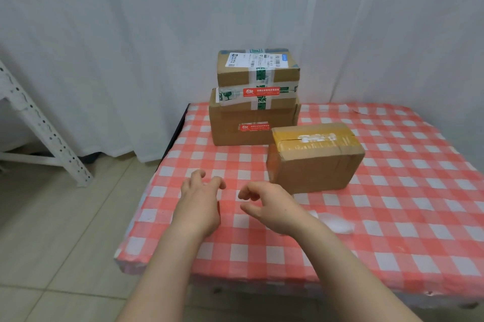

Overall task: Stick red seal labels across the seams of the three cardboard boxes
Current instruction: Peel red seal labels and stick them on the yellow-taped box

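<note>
The plain brown cardboard box sealed with yellowish tape (314,162) lies just ahead and to the right of your right hand (269,206), near it, with nothing between. Its long axis runs left to right, turned slightly. The taped seam (317,137) along its top follows that axis, so a label has to go crosswise to it. Your left hand (199,201) hovers beside the right, farther from that box.

Both hands hang over the red-and-white checked tablecloth (392,190) with fingers loosely curled and thumbs apart from them; I see no label in either. This box shows no red label, and I judge it the one left to do.

Behind it and to the left, the small cardboard box with green-printed tape (258,73) sits on the larger cardboard box (251,115). One red seal label (261,91) shows at the small box's lower front, and a second red seal label (254,127) on the larger box's front. A pale patch (334,223) lies on the cloth just right of your right forearm; I cannot tell what it is.
</note>
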